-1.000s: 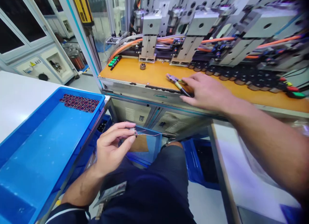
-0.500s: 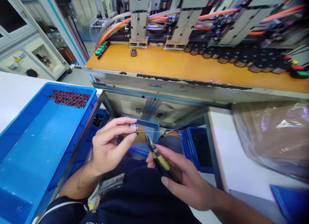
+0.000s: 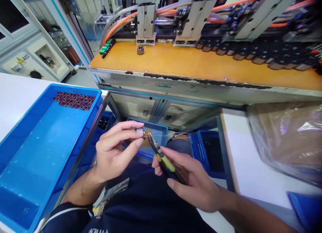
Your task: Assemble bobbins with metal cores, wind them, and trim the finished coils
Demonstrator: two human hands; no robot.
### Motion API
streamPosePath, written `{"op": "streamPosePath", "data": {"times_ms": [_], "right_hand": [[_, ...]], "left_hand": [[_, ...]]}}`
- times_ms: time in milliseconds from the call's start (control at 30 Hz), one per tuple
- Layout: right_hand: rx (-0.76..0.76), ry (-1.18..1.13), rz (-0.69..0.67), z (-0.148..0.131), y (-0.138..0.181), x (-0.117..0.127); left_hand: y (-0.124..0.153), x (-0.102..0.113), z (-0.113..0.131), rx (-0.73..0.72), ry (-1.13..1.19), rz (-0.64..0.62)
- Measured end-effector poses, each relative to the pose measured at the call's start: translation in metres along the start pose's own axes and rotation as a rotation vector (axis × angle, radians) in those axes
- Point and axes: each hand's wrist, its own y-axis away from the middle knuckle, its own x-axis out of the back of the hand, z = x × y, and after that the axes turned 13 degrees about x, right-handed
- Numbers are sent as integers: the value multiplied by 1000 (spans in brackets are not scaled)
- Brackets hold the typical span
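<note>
Between the thumb and fingers of my left hand (image 3: pixel 117 149) is a small round motor part (image 3: pixel 140 132), mostly hidden by the fingertips. Thin wires (image 3: pixel 163 135) stick out from it to the right. My right hand (image 3: pixel 191 179) is closed around a pair of cutting pliers (image 3: pixel 161 156) with yellow-green and black handles. Their jaws point up and left, close to the wires just right of the part. I cannot tell whether the jaws touch the wires.
On the left, a blue tray (image 3: pixel 32 152) holds many small dark parts (image 3: pixel 75 100) in its far corner. An orange bench (image 3: pixel 171 60) ahead carries one small copper-wound part (image 3: pixel 140 50), green-black markers (image 3: pixel 107 48) and a row of dark cylinders. A plastic-wrapped carton (image 3: pixel 289 132) lies at right.
The pliers have moved slightly left and up, bringing their jaws nearer the part and its wires. My left hand has hardly moved. The view has shifted a little.
</note>
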Motion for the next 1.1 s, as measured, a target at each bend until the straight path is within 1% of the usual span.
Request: {"op": "streamPosePath", "data": {"times_ms": [333,533,600,733,833,933,1033,1100], "right_hand": [[5,3,42,0,-2,-4],[9,41,60,3,2,-5],[-35,57,68,3,3,-5],[-182,25,104,1,3,-3],[-195,-19,135,-3,4,0],[-154,-12,122,-9,6,4],[-139,18,71,-17,8,8],[-150,36,43,-21,9,8]], "left_hand": [[-1,-1,-2,-1,15,-10],[0,-1,-2,-17,9,-17],[0,-1,-3,-26,-2,-24],[-1,-2,-5,-35,-21,-38],[-1,0,-10,-93,-21,-73],[-2,2,-13,-164,71,-105],[-2,2,-15,-158,207,-124],[-1,0,-15,-148,232,-131]]}}
